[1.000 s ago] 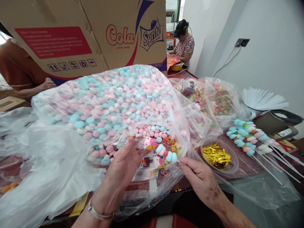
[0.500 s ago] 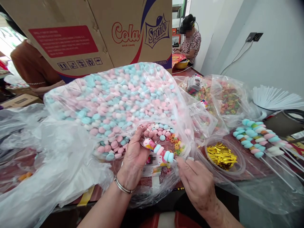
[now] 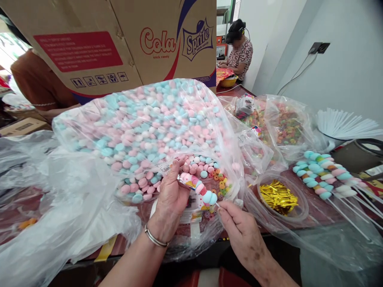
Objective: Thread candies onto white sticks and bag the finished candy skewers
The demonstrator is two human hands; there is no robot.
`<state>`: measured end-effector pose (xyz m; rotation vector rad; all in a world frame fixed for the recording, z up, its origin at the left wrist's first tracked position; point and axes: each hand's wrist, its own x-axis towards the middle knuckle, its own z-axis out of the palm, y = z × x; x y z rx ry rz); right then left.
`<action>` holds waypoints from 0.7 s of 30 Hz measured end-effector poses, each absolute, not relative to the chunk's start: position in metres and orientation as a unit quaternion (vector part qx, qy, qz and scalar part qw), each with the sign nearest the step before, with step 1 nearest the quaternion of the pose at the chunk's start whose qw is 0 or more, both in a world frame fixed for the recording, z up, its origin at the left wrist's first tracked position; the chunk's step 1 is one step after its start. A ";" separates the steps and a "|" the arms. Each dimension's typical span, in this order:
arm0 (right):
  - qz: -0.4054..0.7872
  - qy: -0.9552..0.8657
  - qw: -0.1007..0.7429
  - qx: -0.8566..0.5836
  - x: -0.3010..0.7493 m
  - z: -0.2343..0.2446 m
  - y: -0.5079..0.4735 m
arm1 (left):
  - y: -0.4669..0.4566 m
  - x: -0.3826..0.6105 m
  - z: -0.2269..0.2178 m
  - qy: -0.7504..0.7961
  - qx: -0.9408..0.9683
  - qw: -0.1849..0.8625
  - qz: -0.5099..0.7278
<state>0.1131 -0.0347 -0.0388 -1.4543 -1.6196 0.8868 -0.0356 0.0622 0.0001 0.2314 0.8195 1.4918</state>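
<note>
My left hand (image 3: 170, 195) is closed on the top of a small printed wrapper (image 3: 188, 180), just in front of a big clear bag of pink, blue and white candies (image 3: 149, 127). My right hand (image 3: 239, 227) pinches the white stick of a candy skewer (image 3: 206, 195) whose blue, pink and white pieces sit partly inside the wrapper. Loose candies and small coloured rings (image 3: 221, 183) lie in the open mouth of the bag behind the skewer.
A clear tub of gold twist ties (image 3: 278, 195) stands right of my hands. Finished skewers (image 3: 320, 175) lie further right, white sticks (image 3: 344, 123) beyond. A second bag of coloured rings (image 3: 284, 123), a cardboard box (image 3: 119, 40) and seated people are behind.
My hands have drawn closer together. The skewer has slid further into the wrapper, with fewer candies showing outside it.
</note>
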 end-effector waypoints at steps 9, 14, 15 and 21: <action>0.562 -0.563 0.357 -0.490 0.096 -0.040 -0.042 | 0.058 -0.031 -0.008 0.340 0.165 0.672 0.637; 0.129 -0.757 0.386 -0.511 0.090 -0.049 -0.043 | 0.060 -0.030 -0.010 0.354 0.167 0.642 0.659; 0.096 -0.766 0.388 -0.503 0.090 -0.050 -0.043 | 0.060 -0.030 -0.010 0.355 0.176 0.636 0.662; 0.358 -0.670 0.410 -0.505 0.087 -0.045 -0.041 | 0.054 -0.027 -0.007 0.347 0.216 0.643 0.648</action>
